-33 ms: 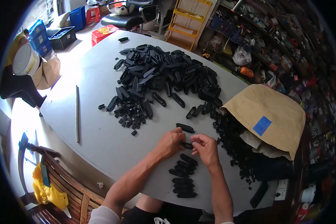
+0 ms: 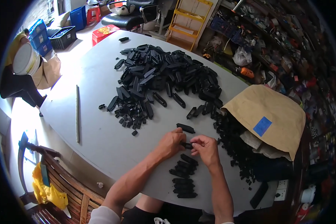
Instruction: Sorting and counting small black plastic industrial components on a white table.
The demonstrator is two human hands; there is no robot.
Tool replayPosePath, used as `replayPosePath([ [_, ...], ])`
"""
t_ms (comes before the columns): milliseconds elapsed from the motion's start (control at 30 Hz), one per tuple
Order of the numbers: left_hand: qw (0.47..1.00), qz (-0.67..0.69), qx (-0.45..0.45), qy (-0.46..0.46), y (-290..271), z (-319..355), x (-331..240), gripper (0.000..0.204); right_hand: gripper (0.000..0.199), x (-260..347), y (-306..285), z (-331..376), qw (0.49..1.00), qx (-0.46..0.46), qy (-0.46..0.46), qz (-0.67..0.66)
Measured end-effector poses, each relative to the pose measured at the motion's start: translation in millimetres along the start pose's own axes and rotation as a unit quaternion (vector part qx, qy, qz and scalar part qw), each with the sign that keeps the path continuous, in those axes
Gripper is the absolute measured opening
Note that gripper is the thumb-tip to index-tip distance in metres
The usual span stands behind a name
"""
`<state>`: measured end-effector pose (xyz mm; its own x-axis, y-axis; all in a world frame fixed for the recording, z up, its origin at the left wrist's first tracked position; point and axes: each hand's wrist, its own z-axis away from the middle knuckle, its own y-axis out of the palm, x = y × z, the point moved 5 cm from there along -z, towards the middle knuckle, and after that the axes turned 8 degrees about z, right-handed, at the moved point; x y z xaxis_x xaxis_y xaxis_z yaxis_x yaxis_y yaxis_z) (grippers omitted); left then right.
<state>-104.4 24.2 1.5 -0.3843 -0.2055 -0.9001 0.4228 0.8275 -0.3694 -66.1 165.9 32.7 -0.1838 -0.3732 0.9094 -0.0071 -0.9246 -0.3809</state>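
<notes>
Between my hands is a small elongated black plastic part (image 2: 187,145), held just above the table. My left hand (image 2: 171,142) is closed on its left end. At its right end, the thumb and fingers of my right hand (image 2: 205,150) pinch together; whether they also hold a tiny piece is hidden. Just beyond my left fingers lies another black plastic part (image 2: 185,128). Nearer to me, several similar parts (image 2: 183,185) lie in a rough column. A large heap of black plastic parts (image 2: 164,67) covers the far middle of the table.
Small black blocks (image 2: 128,119) lie at the heap's near left. A brown paper bag (image 2: 272,115) spills small black pieces (image 2: 231,145) at the right. A thin rod (image 2: 77,114) lies left on the white table (image 2: 97,89). A wooden chair (image 2: 71,190) stands lower left; another person (image 2: 20,82) sits far left.
</notes>
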Motion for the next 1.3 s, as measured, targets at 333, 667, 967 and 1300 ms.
replayPosePath([
  [333, 1.0, -0.005, -0.023, -0.011, 6.8, 1.6, 8.6, 0.027, 0.003, -0.7, 12.2, -5.9, 0.999, -0.037, 0.007, 0.032],
  [667, 0.999, -0.003, -0.04, -0.009, 5.2, 1.3, 4.2, 0.019, 0.01, 3.2, 15.2, -11.1, 0.965, -0.093, -0.039, 0.243],
  [967, 0.999, 0.005, -0.037, -0.001, 4.9, 2.9, 1.9, 0.022, 0.012, 2.1, 14.4, -13.2, 0.953, -0.064, -0.042, 0.292],
  [1300, 0.999, 0.003, -0.046, -0.004, 6.3, 1.7, 2.3, 0.019, 0.024, -0.7, 8.5, -8.0, 0.923, -0.117, -0.061, 0.362],
])
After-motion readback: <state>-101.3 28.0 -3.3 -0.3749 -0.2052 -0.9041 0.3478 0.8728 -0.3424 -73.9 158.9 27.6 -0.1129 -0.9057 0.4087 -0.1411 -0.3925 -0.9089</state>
